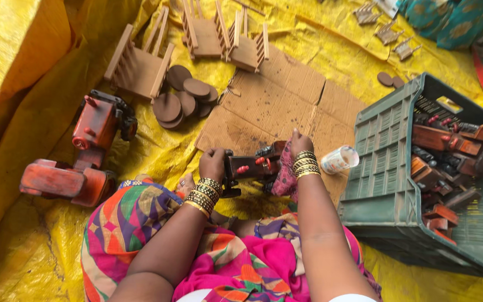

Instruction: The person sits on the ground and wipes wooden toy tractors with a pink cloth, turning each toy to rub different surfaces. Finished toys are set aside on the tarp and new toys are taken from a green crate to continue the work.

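A small dark wooden toy tractor part (251,165) with red knobs lies across my lap, over the edge of a flattened cardboard sheet (286,100). My left hand (212,163) grips its left end. My right hand (299,143) presses a pink cloth (284,178) against its right end. Both wrists carry stacks of gold bangles.
Two orange toy tractors (85,151) sit at left on the yellow tarp (23,112). Round brown wooden discs (183,98) and unpainted wooden frames (138,61) lie ahead. A green plastic crate (387,184) with several dark wooden parts stands at right, a small cup (339,160) beside it.
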The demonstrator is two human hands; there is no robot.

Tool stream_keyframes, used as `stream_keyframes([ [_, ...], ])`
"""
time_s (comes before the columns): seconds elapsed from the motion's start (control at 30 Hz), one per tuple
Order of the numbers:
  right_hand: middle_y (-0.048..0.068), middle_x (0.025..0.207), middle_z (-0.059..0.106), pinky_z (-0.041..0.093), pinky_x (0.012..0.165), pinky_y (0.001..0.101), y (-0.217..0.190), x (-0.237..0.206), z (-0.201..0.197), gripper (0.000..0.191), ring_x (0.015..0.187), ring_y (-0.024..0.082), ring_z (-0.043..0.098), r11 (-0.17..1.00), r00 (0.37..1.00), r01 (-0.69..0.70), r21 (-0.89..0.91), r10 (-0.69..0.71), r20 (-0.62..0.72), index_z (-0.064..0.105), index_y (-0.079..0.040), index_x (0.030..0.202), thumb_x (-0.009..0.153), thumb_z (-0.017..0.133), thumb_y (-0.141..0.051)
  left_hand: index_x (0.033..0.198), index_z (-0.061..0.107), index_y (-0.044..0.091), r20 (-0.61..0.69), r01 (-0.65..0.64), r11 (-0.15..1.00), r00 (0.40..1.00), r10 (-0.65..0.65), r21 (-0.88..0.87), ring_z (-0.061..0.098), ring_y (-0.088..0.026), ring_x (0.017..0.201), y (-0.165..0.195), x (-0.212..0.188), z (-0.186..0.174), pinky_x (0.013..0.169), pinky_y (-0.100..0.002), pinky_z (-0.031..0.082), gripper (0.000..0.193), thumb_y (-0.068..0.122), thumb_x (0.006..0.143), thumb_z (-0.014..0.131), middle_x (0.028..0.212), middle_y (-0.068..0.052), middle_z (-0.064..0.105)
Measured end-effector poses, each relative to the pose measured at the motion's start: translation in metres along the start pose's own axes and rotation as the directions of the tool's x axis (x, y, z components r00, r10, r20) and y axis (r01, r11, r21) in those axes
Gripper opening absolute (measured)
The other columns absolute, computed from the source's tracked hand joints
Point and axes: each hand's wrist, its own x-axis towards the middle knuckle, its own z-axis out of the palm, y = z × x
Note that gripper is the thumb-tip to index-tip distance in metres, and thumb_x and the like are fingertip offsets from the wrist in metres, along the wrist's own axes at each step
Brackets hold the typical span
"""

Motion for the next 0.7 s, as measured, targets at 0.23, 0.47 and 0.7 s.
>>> stream_keyframes([
  [0.23,0.024,0.136,0.060,0.044,0.107,0.0510,0.014,-0.054,0.003,0.061,0.127,0.042,0.056,0.954,0.953,0.299,-0.035,-0.300,-0.037,0.057,-0.014,0.143,0.103,0.041,-0.058,0.096,0.070,0.000,-0.179,-0.094,0.989,0.977,0.113,0.112,0.067,-0.012,0.070,-0.010,-0.004,-0.005,0.066,-0.028,0.056,0.028,0.025,0.084,0.072,0.083,-0.006,0.074],
  [0.47,0.027,0.149,0.044,0.044,0.105,0.0531,0.047,-0.106,0.005,0.073,0.133,0.046,0.050,0.956,0.956,0.291,-0.035,-0.292,-0.027,0.028,-0.017,0.159,0.100,0.051,-0.053,0.102,0.067,0.001,-0.158,-0.123,0.990,0.979,0.132,0.065,0.067,-0.013,0.072,0.001,-0.010,-0.005,0.067,-0.028,0.056,0.029,0.022,0.083,0.073,0.087,-0.008,0.073],
  [0.7,0.035,0.148,0.041,0.048,0.100,0.0533,0.086,-0.132,0.034,0.090,0.125,0.051,0.053,0.939,0.945,0.287,-0.188,-0.310,-0.106,0.019,0.003,0.158,0.098,0.056,-0.053,0.110,0.062,0.001,-0.064,-0.116,0.992,0.991,0.114,-0.039,0.070,-0.015,0.069,0.017,-0.026,-0.010,0.062,-0.029,0.058,0.035,0.020,0.081,0.072,0.088,-0.011,0.073],
])
